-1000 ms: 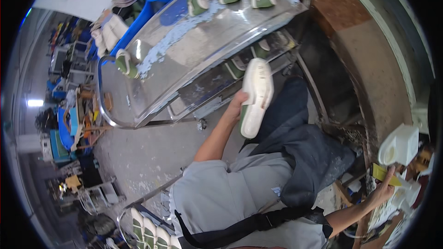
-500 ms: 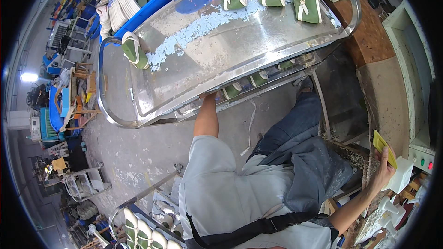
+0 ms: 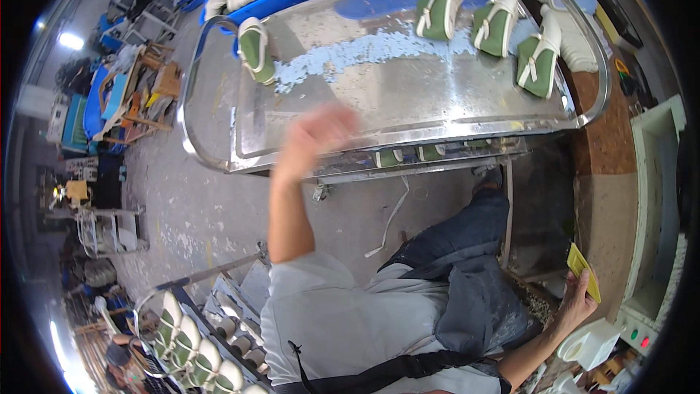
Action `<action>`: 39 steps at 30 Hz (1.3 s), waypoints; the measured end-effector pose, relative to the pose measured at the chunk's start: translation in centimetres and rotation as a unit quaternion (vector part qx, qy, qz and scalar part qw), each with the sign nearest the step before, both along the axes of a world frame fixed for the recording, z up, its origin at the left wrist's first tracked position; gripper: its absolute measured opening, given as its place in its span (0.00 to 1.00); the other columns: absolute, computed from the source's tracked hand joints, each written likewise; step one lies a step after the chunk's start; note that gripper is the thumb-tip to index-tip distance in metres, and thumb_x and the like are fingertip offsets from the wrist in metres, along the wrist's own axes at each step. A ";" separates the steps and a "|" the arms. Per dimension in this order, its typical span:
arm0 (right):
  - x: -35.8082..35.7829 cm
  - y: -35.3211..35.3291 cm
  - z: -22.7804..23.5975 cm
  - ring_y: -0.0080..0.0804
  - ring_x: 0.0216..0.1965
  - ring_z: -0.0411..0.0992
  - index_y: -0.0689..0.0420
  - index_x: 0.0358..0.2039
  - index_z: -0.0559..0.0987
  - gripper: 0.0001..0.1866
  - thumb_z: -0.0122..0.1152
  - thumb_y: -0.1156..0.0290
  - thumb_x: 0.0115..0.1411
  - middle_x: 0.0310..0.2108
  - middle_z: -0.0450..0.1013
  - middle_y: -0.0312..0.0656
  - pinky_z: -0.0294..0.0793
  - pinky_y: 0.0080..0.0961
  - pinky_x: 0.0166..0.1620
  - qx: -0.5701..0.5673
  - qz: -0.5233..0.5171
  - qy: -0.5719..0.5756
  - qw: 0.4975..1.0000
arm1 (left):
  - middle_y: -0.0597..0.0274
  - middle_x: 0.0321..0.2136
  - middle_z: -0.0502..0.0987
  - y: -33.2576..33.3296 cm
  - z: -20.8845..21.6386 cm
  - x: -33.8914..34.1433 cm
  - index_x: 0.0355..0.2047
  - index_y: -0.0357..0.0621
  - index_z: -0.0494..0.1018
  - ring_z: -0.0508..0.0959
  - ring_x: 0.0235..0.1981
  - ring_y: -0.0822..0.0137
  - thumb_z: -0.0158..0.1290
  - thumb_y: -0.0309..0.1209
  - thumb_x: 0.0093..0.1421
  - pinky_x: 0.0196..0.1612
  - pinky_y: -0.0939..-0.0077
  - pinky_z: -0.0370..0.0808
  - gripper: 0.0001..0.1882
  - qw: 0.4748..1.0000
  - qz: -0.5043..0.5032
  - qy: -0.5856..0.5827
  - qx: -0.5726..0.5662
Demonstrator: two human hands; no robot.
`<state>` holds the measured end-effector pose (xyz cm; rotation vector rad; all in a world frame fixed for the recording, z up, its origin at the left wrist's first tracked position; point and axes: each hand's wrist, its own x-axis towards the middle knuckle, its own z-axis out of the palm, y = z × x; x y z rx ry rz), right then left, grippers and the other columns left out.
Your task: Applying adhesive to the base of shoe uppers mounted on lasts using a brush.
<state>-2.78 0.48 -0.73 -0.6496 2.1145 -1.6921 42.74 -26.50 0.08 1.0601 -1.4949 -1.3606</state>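
Over the front edge of a metal cart top (image 3: 394, 106) is my left hand (image 3: 324, 131). Motion smears its fingers, and nothing shows clearly in them. A green and white shoe (image 3: 255, 55) stands at the cart's left end, beyond that hand. Three more such shoes, one of them a green shoe with a white bow (image 3: 539, 62), stand at the right end. Some green and white shoes (image 3: 430, 152) show on the shelf below. At the lower right, my right hand (image 3: 580, 298) is closed around a flat yellow piece (image 3: 583, 270).
Blue bins (image 3: 292, 4) with white and green parts stand behind the cart. A rack of green and white shoes (image 3: 186, 339) is at the lower left. A brown bench (image 3: 609, 204) and a pale machine box with green and red buttons (image 3: 638, 332) flank the right side.
My left hand has come out from the shelf level under the cart top and risen over its front edge. My right hand keeps the yellow piece, and the view has shifted.
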 end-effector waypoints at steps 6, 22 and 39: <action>0.6 -0.7 0.8 0.23 0.27 0.72 0.68 0.42 0.75 0.18 0.55 0.65 0.59 0.31 0.75 0.43 0.71 0.16 0.32 -0.010 0.046 0.014 0.999 | 0.48 0.33 0.75 -17.7 -2.7 16.7 0.44 0.28 0.68 0.76 0.34 0.57 0.61 0.53 0.40 0.39 0.67 0.72 0.42 0.699 0.553 -0.423 -0.163; -0.3 9.6 -0.8 0.23 0.23 0.73 0.66 0.41 0.75 0.15 0.56 0.68 0.58 0.30 0.75 0.43 0.72 0.16 0.27 -0.083 -0.050 -0.067 0.993 | 0.54 0.53 0.64 -1.4 3.6 -1.6 0.55 0.44 0.59 0.64 0.55 0.57 0.55 0.50 0.51 0.54 0.53 0.63 0.37 0.901 0.031 0.427 -0.064; -14.5 24.0 0.2 0.15 0.19 0.60 0.65 0.33 0.77 0.12 0.59 0.68 0.56 0.19 0.70 0.34 0.57 0.12 0.23 -0.154 -0.449 0.090 0.876 | 0.52 0.59 0.54 23.8 -6.4 -48.7 0.59 0.38 0.51 0.53 0.60 0.54 0.60 0.35 0.46 0.62 0.62 0.45 0.43 0.883 -0.399 0.212 -0.125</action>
